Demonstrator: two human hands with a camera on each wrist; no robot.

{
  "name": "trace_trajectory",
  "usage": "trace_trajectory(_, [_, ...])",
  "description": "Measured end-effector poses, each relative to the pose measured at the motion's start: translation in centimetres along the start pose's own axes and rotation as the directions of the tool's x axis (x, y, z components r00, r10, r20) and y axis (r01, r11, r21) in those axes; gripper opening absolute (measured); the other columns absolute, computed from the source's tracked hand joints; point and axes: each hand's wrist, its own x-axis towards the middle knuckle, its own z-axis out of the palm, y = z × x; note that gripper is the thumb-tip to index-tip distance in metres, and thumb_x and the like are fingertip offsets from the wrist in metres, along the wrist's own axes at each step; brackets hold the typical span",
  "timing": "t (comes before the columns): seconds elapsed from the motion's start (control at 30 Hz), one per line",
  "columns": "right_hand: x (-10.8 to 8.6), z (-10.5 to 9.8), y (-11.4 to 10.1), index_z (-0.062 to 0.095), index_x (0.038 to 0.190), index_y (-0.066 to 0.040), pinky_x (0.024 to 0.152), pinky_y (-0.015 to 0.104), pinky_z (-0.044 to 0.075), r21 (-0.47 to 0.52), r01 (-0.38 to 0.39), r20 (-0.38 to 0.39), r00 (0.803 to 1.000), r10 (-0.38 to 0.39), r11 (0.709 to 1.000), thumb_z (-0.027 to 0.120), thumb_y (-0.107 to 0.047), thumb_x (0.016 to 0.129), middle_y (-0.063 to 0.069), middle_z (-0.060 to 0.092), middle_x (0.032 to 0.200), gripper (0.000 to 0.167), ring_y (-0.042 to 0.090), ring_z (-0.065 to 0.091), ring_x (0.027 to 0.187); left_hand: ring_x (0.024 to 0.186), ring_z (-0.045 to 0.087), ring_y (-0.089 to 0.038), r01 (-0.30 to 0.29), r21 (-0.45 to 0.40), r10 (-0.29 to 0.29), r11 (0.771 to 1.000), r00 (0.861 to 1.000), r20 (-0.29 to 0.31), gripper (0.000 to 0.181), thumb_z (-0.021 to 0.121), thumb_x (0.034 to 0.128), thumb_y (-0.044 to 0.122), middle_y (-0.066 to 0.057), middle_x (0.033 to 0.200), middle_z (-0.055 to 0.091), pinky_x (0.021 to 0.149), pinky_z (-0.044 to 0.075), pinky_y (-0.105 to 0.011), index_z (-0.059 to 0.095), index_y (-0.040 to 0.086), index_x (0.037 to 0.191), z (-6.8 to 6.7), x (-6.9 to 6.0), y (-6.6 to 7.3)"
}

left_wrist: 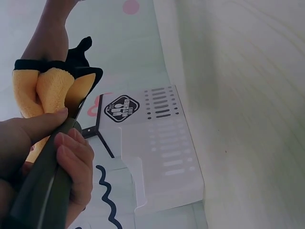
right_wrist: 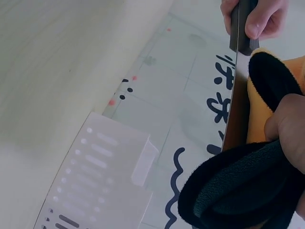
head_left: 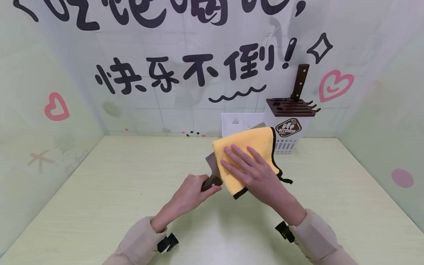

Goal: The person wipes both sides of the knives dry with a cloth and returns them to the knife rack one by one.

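My left hand (head_left: 195,191) grips the dark handle (head_left: 211,183) of a broad-bladed kitchen knife (head_left: 212,162), held up above the table. A yellow cloth (head_left: 246,147) with black edging covers most of the blade; only a part near the handle and a bit at the far end show. Over the cloth lies my right hand (head_left: 255,176), its fingers spread across the face turned to me. The right wrist view shows the right thumb (right_wrist: 290,129) on the cloth next to the blade (right_wrist: 237,105), so this hand holds the cloth against the knife.
Behind the cloth stands a white knife block (head_left: 286,143) with a brown slotted top, one brown-handled knife (head_left: 299,81) upright in it. A white panel (head_left: 228,123) joins its left side. Printed walls enclose the pale wooden table (head_left: 116,176) at the back and both sides.
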Motion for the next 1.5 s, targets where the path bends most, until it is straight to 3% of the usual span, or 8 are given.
trace_trajectory(0.5, [-0.7, 0.1, 2.2, 0.054, 0.123, -0.011, 0.1, 0.046, 0.03, 0.046, -0.122, 0.007, 0.993, 0.122, 0.991, 0.064, 0.01, 0.072, 0.013, 0.043, 0.133, 0.056, 0.027, 0.035, 0.126, 0.038, 0.031, -0.001, 0.024, 0.04, -0.023, 0.999, 1.0, -0.02, 0.035, 0.062, 0.0838, 0.029, 0.006, 0.049, 0.039, 0.036, 0.024, -0.016, 0.046, 0.009, 0.06, -0.2, -0.2, -0.1])
trace_trajectory(0.8, [-1.1, 0.3, 3.4, 0.054, 0.122, -0.008, 0.097, 0.047, 0.033, 0.073, -0.186, -0.026, 0.982, 0.188, 0.98, 0.06, 0.017, 0.07, 0.015, 0.045, 0.131, 0.057, 0.029, 0.038, 0.123, 0.039, 0.029, -0.001, 0.037, 0.065, -0.035, 0.997, 0.999, -0.021, 0.036, 0.063, 0.083, 0.029, 0.007, 0.049, 0.037, 0.037, 0.022, -0.015, 0.044, 0.01, 0.059, -0.2, -0.3, -0.1])
trace_trajectory(1.5, [-2.1, 0.5, 4.7, 0.053, 0.121, -0.004, 0.096, 0.049, 0.032, 0.111, -0.321, -0.004, 0.946, 0.324, 0.94, 0.066, 0.013, 0.068, 0.019, 0.044, 0.131, 0.058, 0.032, 0.037, 0.123, 0.04, 0.027, 0.0, 0.019, 0.052, -0.018, 0.998, 1.0, -0.018, 0.036, 0.062, 0.0833, 0.029, 0.008, 0.049, 0.034, 0.037, 0.021, -0.015, 0.043, 0.01, 0.059, -0.3, -0.5, -0.3])
